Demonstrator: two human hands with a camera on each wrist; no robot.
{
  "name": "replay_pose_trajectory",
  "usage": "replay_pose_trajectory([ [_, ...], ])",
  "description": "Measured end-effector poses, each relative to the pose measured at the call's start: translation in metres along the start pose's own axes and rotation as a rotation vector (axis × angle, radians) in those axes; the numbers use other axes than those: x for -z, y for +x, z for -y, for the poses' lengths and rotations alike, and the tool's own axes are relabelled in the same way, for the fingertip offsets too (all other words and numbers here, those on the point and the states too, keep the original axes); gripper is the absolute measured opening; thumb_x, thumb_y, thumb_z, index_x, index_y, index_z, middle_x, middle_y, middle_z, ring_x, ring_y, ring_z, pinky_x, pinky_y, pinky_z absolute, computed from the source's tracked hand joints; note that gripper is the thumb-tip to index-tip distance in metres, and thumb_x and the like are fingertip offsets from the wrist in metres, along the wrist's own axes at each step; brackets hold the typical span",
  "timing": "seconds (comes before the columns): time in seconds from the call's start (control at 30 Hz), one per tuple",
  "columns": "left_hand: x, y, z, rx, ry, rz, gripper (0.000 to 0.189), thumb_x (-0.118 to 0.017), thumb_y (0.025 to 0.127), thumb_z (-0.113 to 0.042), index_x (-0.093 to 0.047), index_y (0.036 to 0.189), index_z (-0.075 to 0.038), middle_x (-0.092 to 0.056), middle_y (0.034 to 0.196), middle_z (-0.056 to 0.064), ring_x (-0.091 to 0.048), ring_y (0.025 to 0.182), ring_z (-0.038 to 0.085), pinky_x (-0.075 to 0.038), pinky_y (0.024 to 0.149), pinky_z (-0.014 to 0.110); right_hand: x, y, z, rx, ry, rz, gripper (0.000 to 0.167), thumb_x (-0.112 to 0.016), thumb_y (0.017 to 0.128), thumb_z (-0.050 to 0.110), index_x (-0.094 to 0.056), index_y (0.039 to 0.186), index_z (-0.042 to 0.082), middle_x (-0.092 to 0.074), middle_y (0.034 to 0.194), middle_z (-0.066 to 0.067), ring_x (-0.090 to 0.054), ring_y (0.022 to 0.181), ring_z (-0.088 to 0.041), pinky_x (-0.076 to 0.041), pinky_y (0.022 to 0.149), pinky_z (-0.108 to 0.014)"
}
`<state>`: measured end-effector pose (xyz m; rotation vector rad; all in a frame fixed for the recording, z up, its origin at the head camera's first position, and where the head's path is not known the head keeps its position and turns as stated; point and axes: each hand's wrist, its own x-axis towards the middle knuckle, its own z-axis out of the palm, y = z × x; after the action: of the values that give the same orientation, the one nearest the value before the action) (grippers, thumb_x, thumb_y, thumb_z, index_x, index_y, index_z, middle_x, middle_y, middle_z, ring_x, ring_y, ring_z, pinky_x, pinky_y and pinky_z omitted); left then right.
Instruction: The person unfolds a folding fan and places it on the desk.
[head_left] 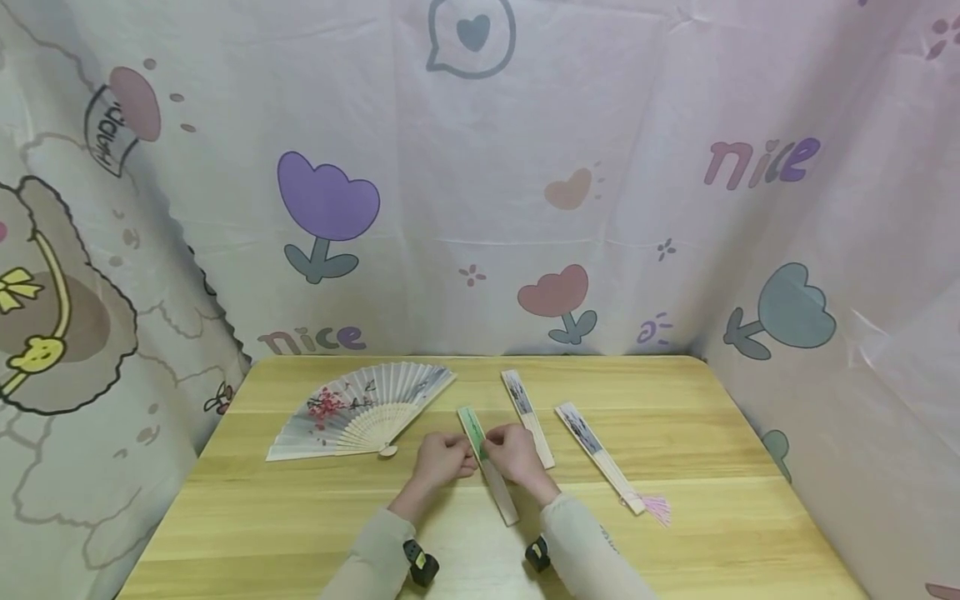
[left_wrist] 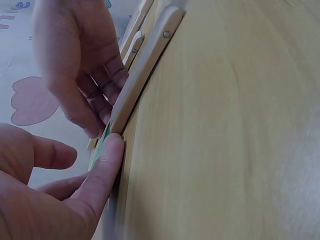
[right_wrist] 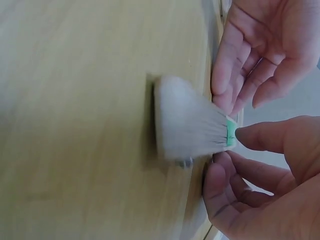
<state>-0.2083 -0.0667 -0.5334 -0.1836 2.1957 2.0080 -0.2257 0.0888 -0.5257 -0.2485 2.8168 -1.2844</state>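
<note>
A folded hand fan [head_left: 498,493] with green cloth and pale wooden ribs lies at a slant on the table between both hands. My right hand [head_left: 517,452] pinches its green part; in the right wrist view the thumb [right_wrist: 262,137] rests on the green edge [right_wrist: 231,132] with the other fingers curled beside it. On the fan's other side is my left hand [head_left: 441,458]. One of its fingertips touches the fan's side in the left wrist view, where the thumb [left_wrist: 55,154] stands apart from it. The fan's rivet end [left_wrist: 166,34] points toward the person.
An opened fan [head_left: 375,417] with red blossoms lies at the back left of the wooden table [head_left: 300,525]. Just right of the right hand is a folded fan [head_left: 517,396]; farther right lies another folded fan [head_left: 600,454] with a pink tassel [head_left: 657,508]. Printed cloth [head_left: 450,167] hangs behind.
</note>
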Motion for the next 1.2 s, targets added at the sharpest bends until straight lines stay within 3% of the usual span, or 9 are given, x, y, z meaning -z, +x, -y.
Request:
replay_pose_trajectory([
  [0.37, -0.002, 0.001, 0.001, -0.022, -0.031, -0.076, 0.031, -0.056, 0.102, -0.002, -0.065, 0.127, 0.014, -0.077, 0.102, 0.026, -0.078, 0.074, 0.019, -0.071, 0.069, 0.031, 0.002, 0.002, 0.002, -0.008, 0.084, -0.079, 0.01, -0.073, 0.089, 0.001, -0.075, 0.097, -0.005, -0.078, 0.089, -0.016, -0.071, 0.079, -0.019, -0.061, 0.065, -0.026],
  [0.5, -0.001, -0.001, -0.001, -0.045, -0.073, -0.093, 0.029, -0.06, 0.102, -0.002, -0.066, 0.124, 0.015, -0.076, 0.103, 0.028, -0.078, 0.076, 0.021, -0.071, 0.072, 0.031, 0.006, 0.002, 0.007, -0.051, 0.182, -0.068, 0.013, -0.073, 0.092, 0.005, -0.076, 0.101, -0.004, -0.078, 0.092, -0.015, -0.069, 0.078, -0.015, -0.059, 0.064, -0.021],
  [0.8, 0.009, -0.002, -0.019, -0.136, -0.111, -0.079, 0.034, -0.066, 0.103, -0.007, -0.065, 0.127, 0.016, -0.076, 0.097, 0.026, -0.074, 0.073, 0.014, -0.071, 0.075, 0.035, 0.018, 0.001, 0.025, -0.028, 0.346, -0.073, 0.019, -0.074, 0.095, 0.007, -0.075, 0.11, -0.005, -0.077, 0.097, -0.018, -0.07, 0.082, -0.014, -0.06, 0.067, -0.018],
  [0.9, 0.012, -0.002, -0.026, -0.158, -0.089, -0.075, 0.034, -0.067, 0.103, -0.009, -0.066, 0.127, 0.014, -0.076, 0.096, 0.024, -0.072, 0.071, 0.012, -0.071, 0.072, 0.033, 0.022, -0.001, 0.033, -0.027, 0.405, -0.055, 0.022, -0.074, 0.096, 0.006, -0.074, 0.113, -0.007, -0.077, 0.099, -0.021, -0.071, 0.082, -0.015, -0.064, 0.067, -0.022],
  [1.0, 0.016, -0.003, -0.033, -0.177, -0.045, -0.077, 0.034, -0.067, 0.103, -0.011, -0.067, 0.127, 0.013, -0.077, 0.1, 0.024, -0.07, 0.072, 0.011, -0.07, 0.068, 0.028, 0.026, -0.002, 0.039, -0.042, 0.499, -0.018, 0.027, -0.072, 0.097, 0.005, -0.071, 0.118, -0.011, -0.077, 0.104, -0.026, -0.072, 0.077, -0.015, -0.07, 0.072, -0.034],
  [1.2, 0.02, -0.006, -0.043, -0.18, 0.031, -0.086, 0.032, -0.066, 0.104, -0.011, -0.068, 0.127, 0.01, -0.077, 0.109, 0.026, -0.071, 0.077, 0.013, -0.07, 0.071, 0.033, 0.03, -0.001, 0.043, -0.09, 0.627, 0.051, 0.032, -0.071, 0.098, 0.006, -0.07, 0.124, -0.011, -0.077, 0.108, -0.025, -0.071, 0.071, -0.013, -0.071, 0.082, -0.046],
])
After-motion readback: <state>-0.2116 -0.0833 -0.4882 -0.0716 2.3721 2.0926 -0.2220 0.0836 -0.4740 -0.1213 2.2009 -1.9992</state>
